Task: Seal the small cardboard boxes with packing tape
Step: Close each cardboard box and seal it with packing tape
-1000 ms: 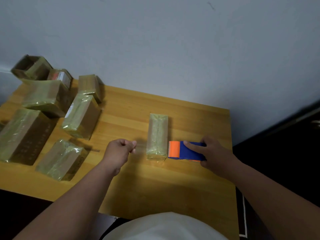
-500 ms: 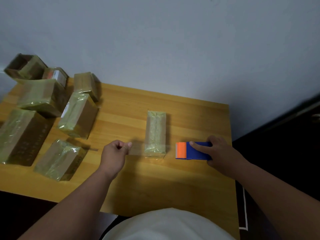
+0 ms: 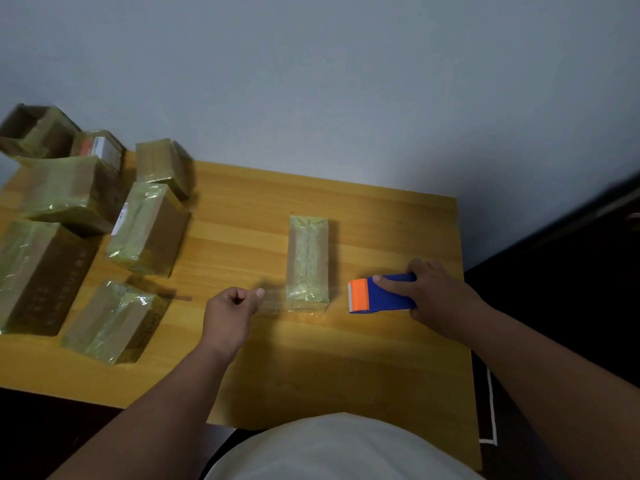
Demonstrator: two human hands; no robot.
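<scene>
A narrow cardboard box (image 3: 307, 259) wrapped in clear tape lies lengthwise in the middle of the wooden table (image 3: 398, 358). My left hand (image 3: 230, 311) is curled just left of its near end, pinching the free end of a clear tape strip (image 3: 272, 301) between thumb and forefinger. That strip runs across the box's near end toward the blue and orange tape dispenser (image 3: 379, 294). My right hand (image 3: 434, 294) grips the dispenser from the right, a short way from the box.
Several tape-wrapped cardboard boxes (image 3: 145, 228) are clustered on the left part of the table, one (image 3: 107, 322) near the front edge. A pale wall rises behind the table. Dark floor lies past the right edge.
My right hand has drawn the dispenser rightward, away from the box, stretching the tape. My left hand has stayed near the box's near left corner.
</scene>
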